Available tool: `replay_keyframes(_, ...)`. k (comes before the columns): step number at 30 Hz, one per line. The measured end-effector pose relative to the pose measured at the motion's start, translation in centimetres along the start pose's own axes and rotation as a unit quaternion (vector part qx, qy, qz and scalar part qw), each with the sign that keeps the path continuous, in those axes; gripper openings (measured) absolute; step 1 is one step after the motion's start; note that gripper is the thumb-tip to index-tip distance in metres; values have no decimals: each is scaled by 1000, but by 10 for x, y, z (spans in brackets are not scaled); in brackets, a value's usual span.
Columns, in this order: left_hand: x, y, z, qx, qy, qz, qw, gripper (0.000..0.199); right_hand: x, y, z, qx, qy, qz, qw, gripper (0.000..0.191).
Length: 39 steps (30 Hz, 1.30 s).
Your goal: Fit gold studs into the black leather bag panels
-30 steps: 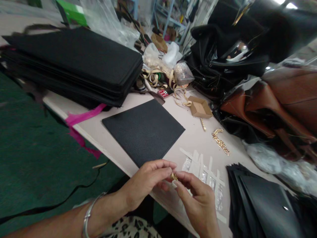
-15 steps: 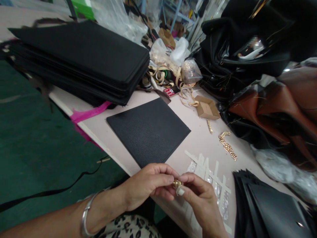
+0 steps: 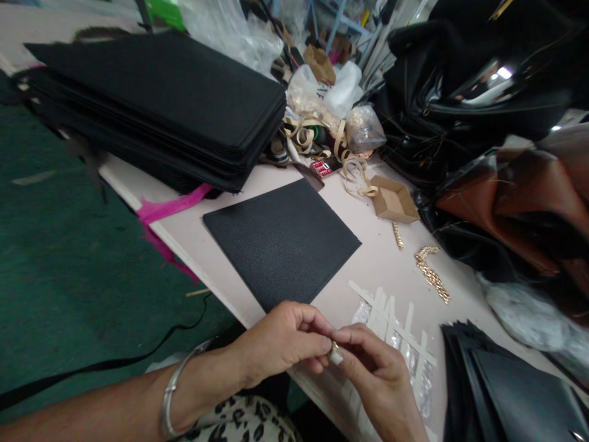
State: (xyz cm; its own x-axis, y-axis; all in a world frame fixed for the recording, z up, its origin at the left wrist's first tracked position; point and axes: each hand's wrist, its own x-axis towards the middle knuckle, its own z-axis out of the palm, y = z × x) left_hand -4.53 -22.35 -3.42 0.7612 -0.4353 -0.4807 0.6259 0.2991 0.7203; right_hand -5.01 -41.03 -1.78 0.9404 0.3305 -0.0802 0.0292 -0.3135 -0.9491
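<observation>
Fingertips together, my left hand [image 3: 292, 337] and my right hand [image 3: 375, 368] meet at the near edge of the table. Between them they pinch a small gold metal piece [image 3: 334, 347], mostly hidden by the fingers, so its exact kind does not show. Something pale is wrapped on my right thumb. Just beyond my hands lies a flat black leather panel [image 3: 280, 239]. To the right of the panel are a gold chain [image 3: 432, 274] and a shorter gold chain piece [image 3: 398, 236], both loose on the table.
A thick stack of black panels [image 3: 161, 98] fills the back left. At the right are a small cardboard box [image 3: 394, 202], brown and black bags [image 3: 501, 202], and black leather pieces [image 3: 519, 380]. Taped plastic [image 3: 391, 316] lies beside my right hand; a pink strip [image 3: 172, 205] hangs over the edge.
My fingers have closed further over the gold piece, so less of it shows. The whole view has shifted slightly, with the table's things now a little farther right.
</observation>
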Motion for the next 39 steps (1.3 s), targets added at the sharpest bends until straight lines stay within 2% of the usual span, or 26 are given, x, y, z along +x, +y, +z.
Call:
replay_keyframes(4,0,-2,2,-6,23,25,999,24,-3,-5,1,-102,33,-107,988,24)
replay_keyframes(8,-1,-5,1,7,28,43,999,21,-9,-5,1,-193,51,-160,967,26)
replay_keyframes(14,-3,-11,1,11,18,75,997,22,-10,-8,0,-206,51,-152,965,22)
replay_keyframes(24,-11,-14,2,44,35,73,996,21,-11,-12,1,-206,39,-126,970,18)
replay_keyframes(30,-14,-13,5,109,56,99,988,21,-15,-10,6,-239,59,-156,956,21)
replay_keyframes(34,-15,-10,5,151,73,138,976,23,-16,-10,15,-266,73,-209,938,26)
replay_keyframes(39,-15,-9,2,158,95,160,970,25,-9,-6,29,-277,106,-261,919,36)
